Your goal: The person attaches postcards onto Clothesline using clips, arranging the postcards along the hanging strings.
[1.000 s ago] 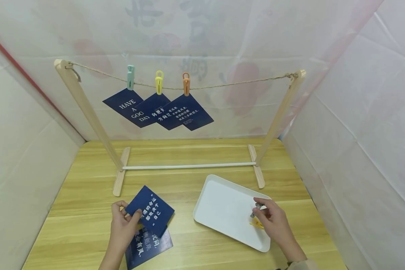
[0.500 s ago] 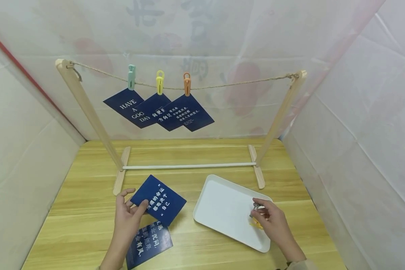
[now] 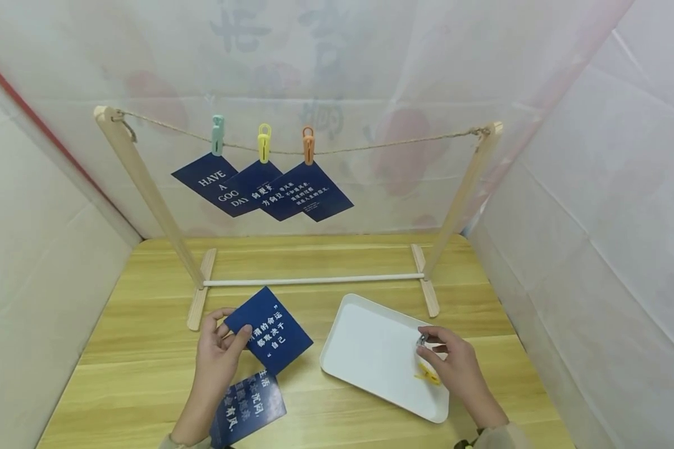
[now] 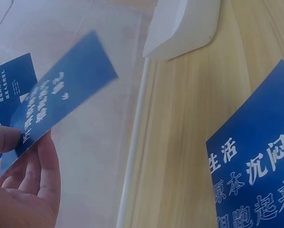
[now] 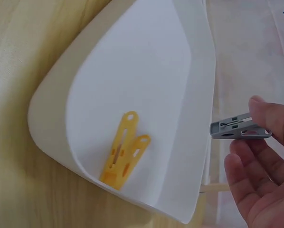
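My left hand [image 3: 219, 349] pinches a dark blue card [image 3: 275, 333] with white writing between thumb and fingers; in the left wrist view the card [image 4: 71, 85] tilts up off the hand. Below it a second blue card [image 3: 253, 405] lies on the table. Over the right end of the white tray [image 3: 371, 349], my right hand [image 3: 455, 362] holds a grey clothespin [image 5: 239, 128] between thumb and fingers. A yellow clothespin [image 5: 123, 152] lies inside the tray near its corner.
Behind the hands stands a wooden frame [image 3: 146, 193] with a twine line [image 3: 393, 143]. Three blue cards [image 3: 320, 190] hang there overlapping, under mint [image 3: 218, 135], yellow [image 3: 264, 143] and orange clothespins [image 3: 308, 146]. A white rod [image 3: 314, 280] joins the frame's feet. Cloth walls enclose the table.
My left hand has lifted the card up and to the right, uncovering more of the card below. The right hand has stayed over the tray, turning the grey clothespin in its fingers.
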A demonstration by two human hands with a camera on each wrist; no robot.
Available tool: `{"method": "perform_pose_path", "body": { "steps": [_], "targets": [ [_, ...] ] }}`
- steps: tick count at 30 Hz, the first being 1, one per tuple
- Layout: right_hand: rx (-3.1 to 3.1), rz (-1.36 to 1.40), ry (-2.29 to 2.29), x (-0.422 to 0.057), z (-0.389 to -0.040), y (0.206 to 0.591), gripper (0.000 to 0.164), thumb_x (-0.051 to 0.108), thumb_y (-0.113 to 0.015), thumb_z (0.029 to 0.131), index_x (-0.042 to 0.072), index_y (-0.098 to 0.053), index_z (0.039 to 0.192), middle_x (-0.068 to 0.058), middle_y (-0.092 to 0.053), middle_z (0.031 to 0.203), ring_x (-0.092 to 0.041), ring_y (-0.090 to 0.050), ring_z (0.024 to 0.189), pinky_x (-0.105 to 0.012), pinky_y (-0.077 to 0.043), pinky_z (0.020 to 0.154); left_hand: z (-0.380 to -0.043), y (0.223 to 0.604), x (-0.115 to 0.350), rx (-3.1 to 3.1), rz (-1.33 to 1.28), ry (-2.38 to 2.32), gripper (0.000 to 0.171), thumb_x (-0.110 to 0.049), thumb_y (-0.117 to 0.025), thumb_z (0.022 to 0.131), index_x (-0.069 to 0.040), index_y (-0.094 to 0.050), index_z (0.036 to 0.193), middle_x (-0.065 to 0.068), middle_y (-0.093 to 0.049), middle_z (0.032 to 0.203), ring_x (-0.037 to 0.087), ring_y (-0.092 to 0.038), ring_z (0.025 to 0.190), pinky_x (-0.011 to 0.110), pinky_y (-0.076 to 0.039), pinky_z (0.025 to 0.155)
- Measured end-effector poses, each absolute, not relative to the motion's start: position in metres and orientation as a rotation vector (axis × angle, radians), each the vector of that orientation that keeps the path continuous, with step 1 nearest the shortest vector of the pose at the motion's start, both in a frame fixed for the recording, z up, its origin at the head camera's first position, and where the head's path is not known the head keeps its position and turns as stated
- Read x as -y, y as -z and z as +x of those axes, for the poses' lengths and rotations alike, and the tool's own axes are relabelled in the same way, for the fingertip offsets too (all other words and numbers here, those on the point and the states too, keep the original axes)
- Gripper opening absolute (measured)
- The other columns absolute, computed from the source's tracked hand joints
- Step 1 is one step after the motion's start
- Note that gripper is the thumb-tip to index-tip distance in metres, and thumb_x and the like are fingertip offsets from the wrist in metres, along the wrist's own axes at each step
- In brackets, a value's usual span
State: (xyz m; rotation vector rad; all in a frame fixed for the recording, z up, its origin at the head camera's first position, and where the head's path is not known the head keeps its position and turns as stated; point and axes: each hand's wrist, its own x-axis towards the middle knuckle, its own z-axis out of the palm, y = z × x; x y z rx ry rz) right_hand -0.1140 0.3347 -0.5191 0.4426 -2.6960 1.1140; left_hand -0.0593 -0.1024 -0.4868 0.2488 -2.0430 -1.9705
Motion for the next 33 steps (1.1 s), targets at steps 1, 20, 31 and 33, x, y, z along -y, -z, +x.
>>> {"method": "perform_pose_path", "body": {
  "steps": [1,20,31,33],
  "targets": [
    [2.691,0.445,-1.114,-0.335,-0.115,0.518,0.037,0.004,-0.081,0.081,0.009,-0.068,0.116,-0.005,-0.072,0.105,-0.021,-0.07,0.093,-0.034,-0.06,0.074,-0.06,0.487,0.102,2.05,0.24,1.964,0.035,0.002,-0.061,0.097,0.001,-0.043,0.127,0.011,-0.071,0.106,0.016,-0.074,0.082,0.028,-0.061,0.07],
    [2.703,0.468,-1.057,-0.331,-0.128,0.497,0.038,0.013,-0.079,0.086,0.006,-0.066,0.121,-0.001,-0.072,0.108,-0.019,-0.07,0.094,-0.036,-0.06,0.075,-0.061,0.482,0.1,2.114,0.234,1.927,0.023,-0.006,-0.061,0.099,0.004,-0.053,0.119,0.019,-0.068,0.111,0.014,-0.073,0.083,0.028,-0.061,0.073],
    [2.611,0.57,-1.029,-0.329,-0.14,0.488,0.04,0.01,-0.081,0.084,0.005,-0.066,0.121,-0.004,-0.072,0.109,-0.021,-0.07,0.094,-0.038,-0.061,0.073,-0.065,0.477,0.1,2.12,0.223,1.92,0.022,-0.006,-0.06,0.099,0.005,-0.053,0.118,0.023,-0.067,0.111,0.013,-0.073,0.085,0.027,-0.061,0.075],
    [2.602,0.579,-1.025,-0.328,-0.141,0.486,0.04,0.009,-0.081,0.083,0.005,-0.066,0.12,-0.005,-0.072,0.109,-0.02,-0.07,0.093,-0.037,-0.061,0.073,-0.066,0.477,0.1,2.118,0.211,1.919,0.022,-0.005,-0.06,0.099,0.005,-0.054,0.117,0.022,-0.067,0.11,0.014,-0.073,0.085,0.027,-0.061,0.075]
  ]
}}
